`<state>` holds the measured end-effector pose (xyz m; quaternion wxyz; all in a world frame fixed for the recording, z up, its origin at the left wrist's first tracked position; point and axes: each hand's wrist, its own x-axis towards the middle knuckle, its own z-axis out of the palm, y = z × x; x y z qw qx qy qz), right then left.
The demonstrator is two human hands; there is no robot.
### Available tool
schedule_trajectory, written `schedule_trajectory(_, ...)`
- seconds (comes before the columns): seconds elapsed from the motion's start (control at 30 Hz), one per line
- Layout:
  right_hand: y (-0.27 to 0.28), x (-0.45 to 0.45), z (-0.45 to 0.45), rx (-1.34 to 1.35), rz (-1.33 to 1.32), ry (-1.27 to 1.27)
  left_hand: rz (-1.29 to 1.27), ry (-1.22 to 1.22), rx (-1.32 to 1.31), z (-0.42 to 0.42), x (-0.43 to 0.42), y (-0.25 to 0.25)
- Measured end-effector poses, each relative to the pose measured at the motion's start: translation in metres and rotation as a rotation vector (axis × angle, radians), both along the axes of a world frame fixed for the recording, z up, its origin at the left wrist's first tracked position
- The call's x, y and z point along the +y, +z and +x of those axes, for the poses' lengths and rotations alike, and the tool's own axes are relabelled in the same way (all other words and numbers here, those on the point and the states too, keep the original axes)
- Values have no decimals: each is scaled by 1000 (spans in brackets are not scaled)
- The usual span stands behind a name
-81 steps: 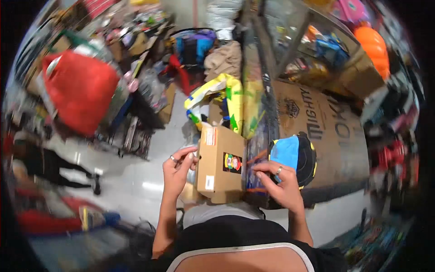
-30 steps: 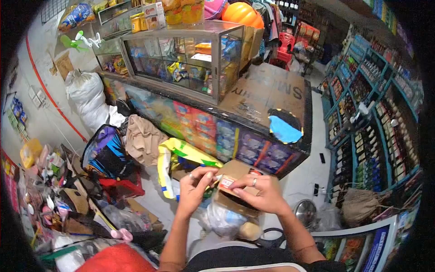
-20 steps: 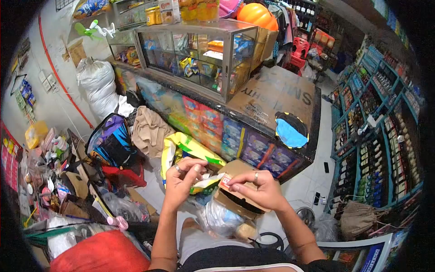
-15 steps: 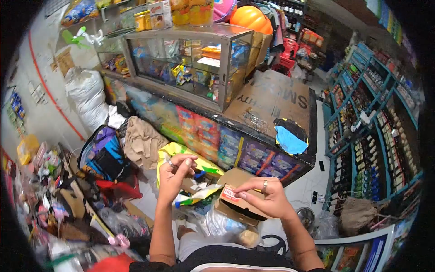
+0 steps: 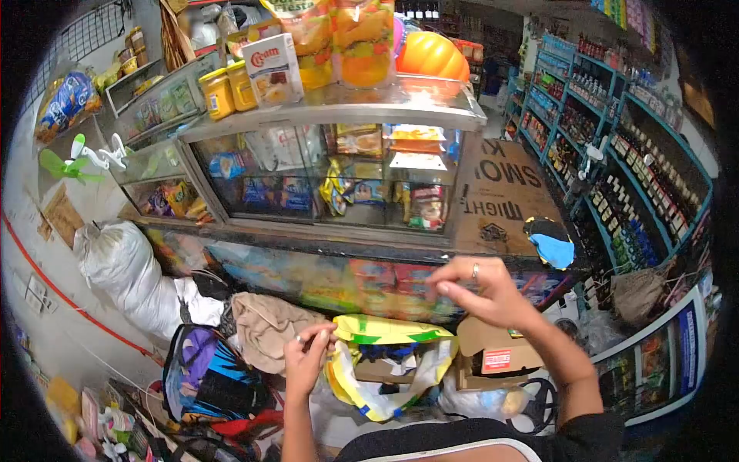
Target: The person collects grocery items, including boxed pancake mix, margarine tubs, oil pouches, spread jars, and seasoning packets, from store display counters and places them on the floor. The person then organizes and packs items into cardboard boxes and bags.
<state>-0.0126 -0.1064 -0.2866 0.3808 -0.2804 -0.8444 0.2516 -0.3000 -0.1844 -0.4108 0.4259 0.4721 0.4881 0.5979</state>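
Note:
My left hand (image 5: 309,356) is closed, thumb and forefinger together, beside the left rim of a yellow and white plastic sack (image 5: 352,329). Whether it grips the rim or something thin, I cannot tell. Higher up, my right hand (image 5: 489,294) is in front of the counter, thumb and fingers drawn together in a pinch. Whatever it may hold is too small to see. The sack stands open, with dark blue and white items inside. Right of it, below my right hand, is an open cardboard box (image 5: 481,346) with a red and white label.
A glass display case (image 5: 323,223) stands on the counter ahead, with yellow jars (image 5: 218,96) on top. On the left are a white sack (image 5: 127,266), beige cloth (image 5: 269,331) and a purple-blue bag (image 5: 208,369). Bottle shelves (image 5: 654,177) line the right side.
My view has shifted toward the display case. My right hand has moved up and away from the left, off the cardboard box. The left hand is now beside the sack's rim.

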Motion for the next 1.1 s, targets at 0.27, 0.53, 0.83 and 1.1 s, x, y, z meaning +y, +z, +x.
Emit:
schedule_trajectory(0.27, 69, 73, -76, -228, 717, 144, -16, 166, -255, -37, -12, -28)
schedule_trajectory(0.53, 171, 140, -100, -495, 1421, -37, 68, -47, -66, 0, 3, 27)
schedule_trajectory(0.83, 332, 247, -142, -414, 1268, -429, 208, -15, 217, -1, 4, 62)
schedule_trajectory(1.1, 359, 325, -177, -471, 830, -693, 131, 41, 93, -56, 9, 36)
